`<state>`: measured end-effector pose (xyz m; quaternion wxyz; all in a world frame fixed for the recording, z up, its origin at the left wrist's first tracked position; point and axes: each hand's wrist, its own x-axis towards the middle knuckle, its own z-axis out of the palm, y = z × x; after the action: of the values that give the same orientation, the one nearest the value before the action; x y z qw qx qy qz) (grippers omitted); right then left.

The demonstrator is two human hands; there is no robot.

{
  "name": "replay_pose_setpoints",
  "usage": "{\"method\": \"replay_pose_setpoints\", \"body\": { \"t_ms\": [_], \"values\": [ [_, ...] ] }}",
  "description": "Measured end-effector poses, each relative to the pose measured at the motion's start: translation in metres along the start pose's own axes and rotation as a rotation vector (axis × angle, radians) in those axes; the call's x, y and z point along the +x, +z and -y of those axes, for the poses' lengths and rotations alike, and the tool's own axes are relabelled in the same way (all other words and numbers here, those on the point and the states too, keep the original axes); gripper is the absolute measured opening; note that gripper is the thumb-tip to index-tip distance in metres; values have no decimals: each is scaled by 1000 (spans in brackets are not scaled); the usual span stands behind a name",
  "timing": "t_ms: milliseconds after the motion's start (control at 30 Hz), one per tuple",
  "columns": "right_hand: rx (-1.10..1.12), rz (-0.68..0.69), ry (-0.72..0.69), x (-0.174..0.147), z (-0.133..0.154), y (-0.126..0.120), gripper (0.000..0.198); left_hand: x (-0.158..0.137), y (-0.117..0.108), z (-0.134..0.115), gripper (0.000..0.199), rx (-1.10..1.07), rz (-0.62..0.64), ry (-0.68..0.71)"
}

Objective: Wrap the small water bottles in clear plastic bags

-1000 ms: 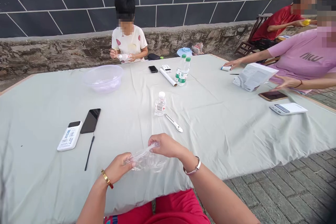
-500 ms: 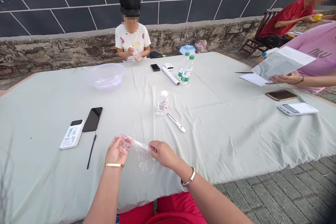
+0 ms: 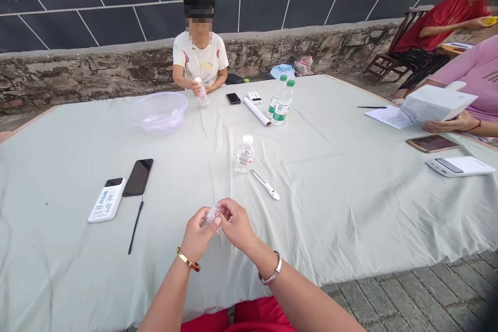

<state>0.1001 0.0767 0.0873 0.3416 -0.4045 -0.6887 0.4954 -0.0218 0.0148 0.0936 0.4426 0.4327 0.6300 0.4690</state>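
A crumpled piece of clear plastic film [image 3: 210, 217] is bunched between my two hands, just above the near part of the cloth. My left hand [image 3: 197, 233] has its fingers and thumb closed round it. Pressed against its other side, my right hand [image 3: 236, 225] pinches the film with bent fingers. Much of the film is hidden by the fingers. Beyond my hands stands a small clear bottle [image 3: 245, 155] with a white cap, upright. A white utility knife [image 3: 265, 184] lies to the right of that bottle.
On the pale tablecloth [image 3: 330, 207], a phone [image 3: 138, 177], a white power bank [image 3: 108, 200] and a black strap [image 3: 135, 228] lie left. A lilac basin [image 3: 177, 114], a paper roll [image 3: 257, 111] and green-capped bottles [image 3: 283, 104] stand farther off. Other people sit opposite and right.
My hands have come together, and the stretched film is now bunched between them. The person opposite now has a bottle upright on the table. The person at right has shifted the papers.
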Motion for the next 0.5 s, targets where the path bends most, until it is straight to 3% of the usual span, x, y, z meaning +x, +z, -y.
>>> {"method": "replay_pose_setpoints", "body": {
  "t_ms": [67, 133, 233, 300, 400, 500],
  "values": [
    [125, 73, 31, 6, -6, -2, 12, 4, -4, 2, 36, -26, -39, -56],
    [161, 24, 67, 18, -15, -16, 20, 9, -13, 5, 37, -107, -110, -104],
    [-21, -327, 156, 52, -37, -50, 36, 20, -28, 8, 39, -247, -275, -165],
    [-159, -492, 220, 79, -52, -69, 54, 27, -35, 9, 42, -294, -358, -191],
    [-273, -486, 237, 114, -70, -77, 70, 37, -40, 8, 43, -281, -381, -202],
    [-349, -449, 187, 139, -79, -66, 60, 45, -39, 10, 40, -256, -336, -234]
  ]
}}
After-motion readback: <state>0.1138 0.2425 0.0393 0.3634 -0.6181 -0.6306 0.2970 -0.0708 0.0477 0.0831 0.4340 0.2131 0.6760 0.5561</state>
